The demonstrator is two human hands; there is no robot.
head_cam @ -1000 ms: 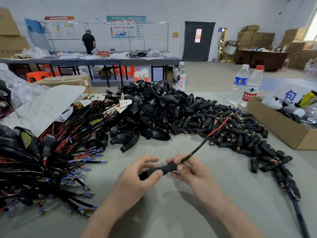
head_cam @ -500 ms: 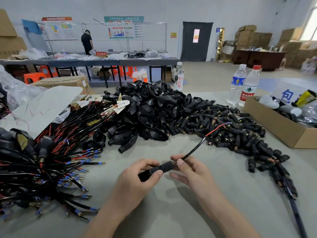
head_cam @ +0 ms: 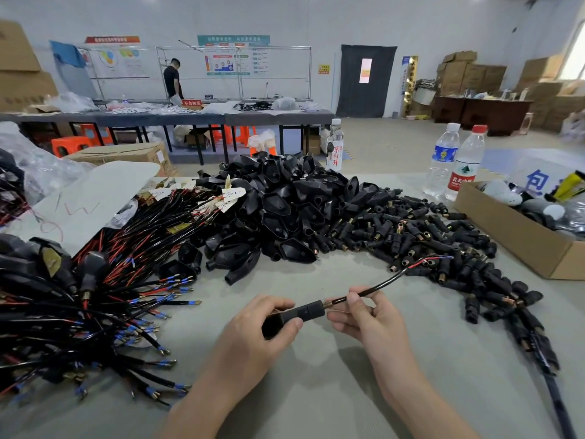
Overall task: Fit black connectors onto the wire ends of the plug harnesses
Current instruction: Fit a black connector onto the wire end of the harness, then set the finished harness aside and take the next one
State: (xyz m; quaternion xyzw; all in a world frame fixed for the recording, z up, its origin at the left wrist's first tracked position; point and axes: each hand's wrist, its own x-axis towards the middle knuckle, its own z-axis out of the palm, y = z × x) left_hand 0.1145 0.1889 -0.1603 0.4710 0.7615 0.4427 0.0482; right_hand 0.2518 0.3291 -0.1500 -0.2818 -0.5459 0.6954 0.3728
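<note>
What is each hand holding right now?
Left hand: grips the black connector.
Right hand: pinches the cable just behind the connector.

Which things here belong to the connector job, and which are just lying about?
Job: black connector in left hand, cable pinched by right hand, loose connector pile, harness bundle.
Lying about: red-capped water bottle, cardboard box.
</note>
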